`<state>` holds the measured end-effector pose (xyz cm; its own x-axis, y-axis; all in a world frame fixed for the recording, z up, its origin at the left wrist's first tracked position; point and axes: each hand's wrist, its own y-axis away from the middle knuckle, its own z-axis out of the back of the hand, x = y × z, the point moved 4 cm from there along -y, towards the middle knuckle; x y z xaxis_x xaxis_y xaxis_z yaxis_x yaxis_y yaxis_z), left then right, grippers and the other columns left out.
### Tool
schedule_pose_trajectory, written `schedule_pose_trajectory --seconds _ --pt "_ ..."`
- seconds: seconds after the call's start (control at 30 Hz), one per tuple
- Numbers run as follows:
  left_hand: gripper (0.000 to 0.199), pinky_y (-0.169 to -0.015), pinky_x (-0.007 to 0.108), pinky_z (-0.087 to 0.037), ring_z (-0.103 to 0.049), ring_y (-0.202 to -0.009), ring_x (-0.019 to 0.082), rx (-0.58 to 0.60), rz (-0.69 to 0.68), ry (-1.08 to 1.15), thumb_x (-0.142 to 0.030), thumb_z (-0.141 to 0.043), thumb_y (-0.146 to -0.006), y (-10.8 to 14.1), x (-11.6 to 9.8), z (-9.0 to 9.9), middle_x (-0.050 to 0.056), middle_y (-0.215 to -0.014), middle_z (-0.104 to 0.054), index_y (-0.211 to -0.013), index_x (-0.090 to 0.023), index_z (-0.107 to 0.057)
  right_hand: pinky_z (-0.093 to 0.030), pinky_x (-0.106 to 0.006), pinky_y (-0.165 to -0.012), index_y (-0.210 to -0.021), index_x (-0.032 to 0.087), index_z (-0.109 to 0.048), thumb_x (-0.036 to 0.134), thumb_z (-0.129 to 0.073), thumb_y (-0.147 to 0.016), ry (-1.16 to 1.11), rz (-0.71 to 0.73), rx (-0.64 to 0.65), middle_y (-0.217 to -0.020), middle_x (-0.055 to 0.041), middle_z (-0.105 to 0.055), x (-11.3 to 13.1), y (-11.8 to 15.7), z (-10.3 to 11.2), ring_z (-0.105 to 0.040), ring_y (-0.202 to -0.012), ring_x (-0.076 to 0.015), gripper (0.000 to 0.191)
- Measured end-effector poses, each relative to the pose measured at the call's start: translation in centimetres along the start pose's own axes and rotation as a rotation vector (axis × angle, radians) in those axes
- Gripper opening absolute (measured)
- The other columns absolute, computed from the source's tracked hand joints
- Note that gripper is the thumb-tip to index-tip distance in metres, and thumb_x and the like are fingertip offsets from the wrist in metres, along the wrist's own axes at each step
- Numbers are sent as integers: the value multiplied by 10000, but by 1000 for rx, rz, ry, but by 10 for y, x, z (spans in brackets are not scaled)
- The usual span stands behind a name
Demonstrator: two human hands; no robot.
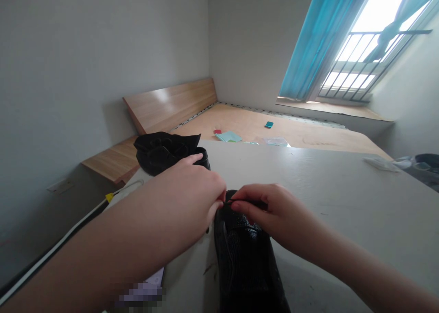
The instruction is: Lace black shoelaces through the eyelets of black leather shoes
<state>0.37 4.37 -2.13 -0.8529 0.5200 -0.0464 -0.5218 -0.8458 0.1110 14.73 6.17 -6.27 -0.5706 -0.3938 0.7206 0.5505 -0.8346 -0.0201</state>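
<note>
A black leather shoe (248, 258) with a grainy surface lies on the white tabletop, its length running away from me. Over its far part, my left hand (195, 185) is closed with thumb and finger pinched on a thin black shoelace (227, 203). My right hand (265, 205) pinches the lace from the other side, a short stretch of it showing between the two. The left index finger points outward, near a black rounded item (205, 156) whose kind I cannot make out. My hands hide part of the shoe's far end.
A black bag-like item (161, 153) stands at the table's left far edge. A purple object (146, 290), partly blurred, lies under my left forearm. Beyond the white table (343, 203) is a bed (308, 132) with small packets on it. A white cable (68, 237) runs along the left.
</note>
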Motion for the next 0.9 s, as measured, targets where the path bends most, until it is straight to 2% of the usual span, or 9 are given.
schedule_pose_trajectory --seconds 0.03,0.1,0.17,0.2,0.37,0.53,0.67,0.8,0.9 --pt "280 -1084 508 -314 -655 -762 230 13 31 3 -239 -496 -910 1 3 0 19 -649 -663 -731 -214 -710 -341 -247 -543 -785 200 -694 330 -568 -907 -11 -22 3 -587 15 -588 -2 -1 1 -488 -540 -119 218" --pt "280 -835 433 -458 -645 -754 255 61 116 16 -264 -485 -892 4 8 -1 36 -677 -662 -712 -225 -695 -328 -245 -531 -734 197 -658 350 -571 -898 -23 -54 4 -552 31 -531 -6 -3 2 -445 -518 -110 240" --pt "276 -621 348 -420 -629 -704 245 100 177 52 -293 -474 -880 6 10 -3 44 -727 -669 -723 -237 -693 -308 -241 -524 -683 196 -607 349 -590 -880 -15 -64 -20 -544 42 -498 -7 -4 0 -408 -519 -105 250" --pt "265 -581 326 -388 -622 -686 230 102 176 83 -304 -472 -878 6 9 -4 38 -748 -673 -746 -246 -695 -299 -240 -524 -662 196 -580 339 -598 -872 -7 -58 -39 -547 45 -494 -7 -4 -1 -397 -527 -104 255" --pt "225 -514 291 -306 -576 -612 166 68 137 159 -319 -516 -860 1 1 0 -10 -672 -642 -681 -244 -630 -307 -231 -531 -655 197 -548 303 -578 -865 -91 0 -81 -605 31 -561 -1 1 -9 -435 -577 -108 238" --pt "233 -496 298 -277 -559 -564 160 96 167 89 -327 -510 -849 2 6 -3 -6 -652 -651 -673 -246 -638 -310 -229 -492 -695 200 -553 425 -545 -888 -288 -85 35 -551 46 -486 -6 -1 -10 -410 -522 -103 296" --pt "204 -473 302 -250 -541 -520 173 208 220 54 -279 -506 -761 10 15 -18 5 -571 -632 -599 -253 -628 -335 -245 -542 -775 207 -655 414 -544 -897 -68 -94 88 -661 11 -600 -1 2 -12 -494 -614 -123 265" --pt "209 -436 311 -187 -468 -455 172 214 199 40 -301 -511 -704 10 13 -23 12 -494 -586 -511 -245 -568 -336 -272 -562 -834 231 -705 466 -631 -819 145 -107 126 -728 -3 -671 7 10 -17 -549 -652 -148 247" --pt "192 -421 312 -176 -443 -434 170 212 172 42 -297 -502 -679 8 10 -21 11 -486 -581 -504 -249 -562 -383 -275 -607 -896 254 -714 402 -659 -767 150 -149 166 -805 3 -699 5 12 -17 -592 -718 -164 203"
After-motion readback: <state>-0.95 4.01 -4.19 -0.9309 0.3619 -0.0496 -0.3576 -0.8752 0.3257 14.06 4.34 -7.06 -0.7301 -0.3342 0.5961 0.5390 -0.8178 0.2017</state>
